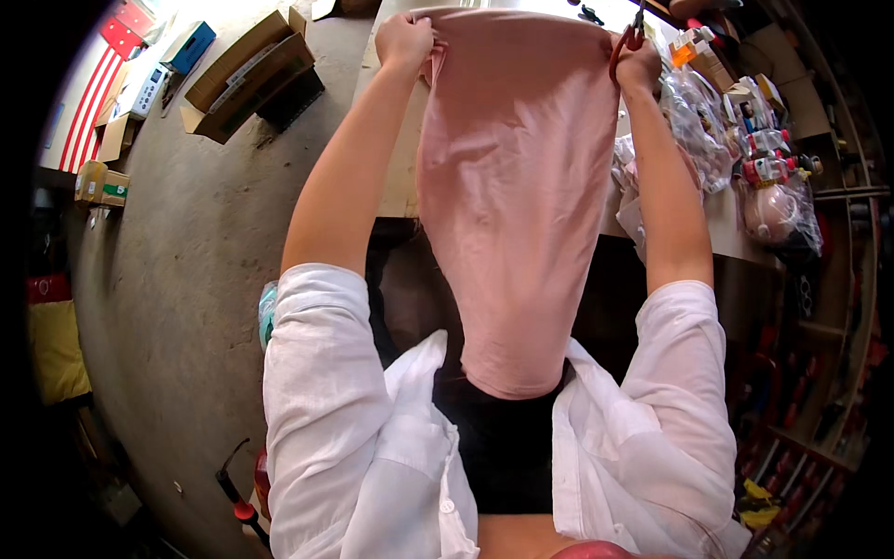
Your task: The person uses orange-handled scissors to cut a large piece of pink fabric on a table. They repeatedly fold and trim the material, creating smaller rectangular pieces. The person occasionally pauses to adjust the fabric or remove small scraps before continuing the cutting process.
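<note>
We held a length of pink fabric (pixel 517 168) stretched from twelve o'clock down past the centre, its wide end raised over the desk (pixel 399 182) and its narrow end hanging at six o'clock of the centre, above a dark lap. We could not tell whether it was one layer or a tube. Just before twelve, our left hand (pixel 406 42) had its fingers curled tight on one top corner; the fingertips were partly lost in the folds. At half past one, our right hand (pixel 639 65) had its fingers bent around red-handled scissors (pixel 633 39) beside the other corner; the blades ran up to the picture's edge, and we could not make out which fingers sat in the loops or how firmly they pinched the fabric.

Near half past one stood a bottle of orange liquid (pixel 684 51), its base hidden. At two o'clock, clear plastic bags (pixel 697 130) blurred their contents. An open cardboard box (pixel 247 79) lay at half past ten, its inside hard to read.
</note>
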Action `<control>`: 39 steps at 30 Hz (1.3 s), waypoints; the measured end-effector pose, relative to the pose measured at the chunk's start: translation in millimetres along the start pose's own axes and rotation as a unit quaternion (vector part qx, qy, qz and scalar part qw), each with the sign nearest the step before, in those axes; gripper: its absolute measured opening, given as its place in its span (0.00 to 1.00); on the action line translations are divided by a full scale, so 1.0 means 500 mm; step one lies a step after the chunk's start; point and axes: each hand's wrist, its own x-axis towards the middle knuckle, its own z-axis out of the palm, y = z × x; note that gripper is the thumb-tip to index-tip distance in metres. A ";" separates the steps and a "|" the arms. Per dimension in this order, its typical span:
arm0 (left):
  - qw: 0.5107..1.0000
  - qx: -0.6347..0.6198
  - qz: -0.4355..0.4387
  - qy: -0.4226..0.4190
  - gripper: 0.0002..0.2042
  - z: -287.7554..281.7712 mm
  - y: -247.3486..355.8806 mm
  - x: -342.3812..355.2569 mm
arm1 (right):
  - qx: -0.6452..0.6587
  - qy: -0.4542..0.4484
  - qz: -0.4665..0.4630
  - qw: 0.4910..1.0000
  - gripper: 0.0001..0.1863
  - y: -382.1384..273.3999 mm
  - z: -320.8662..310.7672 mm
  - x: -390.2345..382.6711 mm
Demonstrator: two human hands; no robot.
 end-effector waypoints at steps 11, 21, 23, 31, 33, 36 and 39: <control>0.997 -0.027 0.036 0.058 0.06 -0.103 -0.092 -0.522 | 0.149 -0.205 0.032 0.967 0.15 0.099 -0.056 -0.226; 0.870 -0.151 -0.361 -0.299 0.17 -0.169 -0.124 -1.035 | 0.367 -0.477 0.274 0.750 0.09 -0.169 -0.463 -0.665; 0.827 -0.239 -0.453 -0.232 0.16 -0.164 -0.164 -1.031 | 0.373 -0.529 0.299 0.701 0.11 -0.195 -0.513 -0.736; 0.699 -0.554 -0.450 -0.045 0.15 -0.108 -0.171 -0.965 | 0.399 -0.530 0.425 0.616 0.12 -0.227 -0.625 -0.911; 0.692 -0.573 -0.436 -0.048 0.15 -0.112 -0.150 -0.965 | 0.400 -0.509 0.444 0.619 0.12 -0.227 -0.648 -0.936; 0.723 -0.581 -0.366 -0.079 0.16 -0.122 -0.144 -0.967 | 0.412 -0.511 0.452 0.604 0.13 -0.210 -0.675 -0.966; 0.753 -0.580 -0.309 -0.036 0.17 -0.142 -0.137 -0.961 | 0.433 -0.529 0.448 0.576 0.15 -0.181 -0.678 -0.995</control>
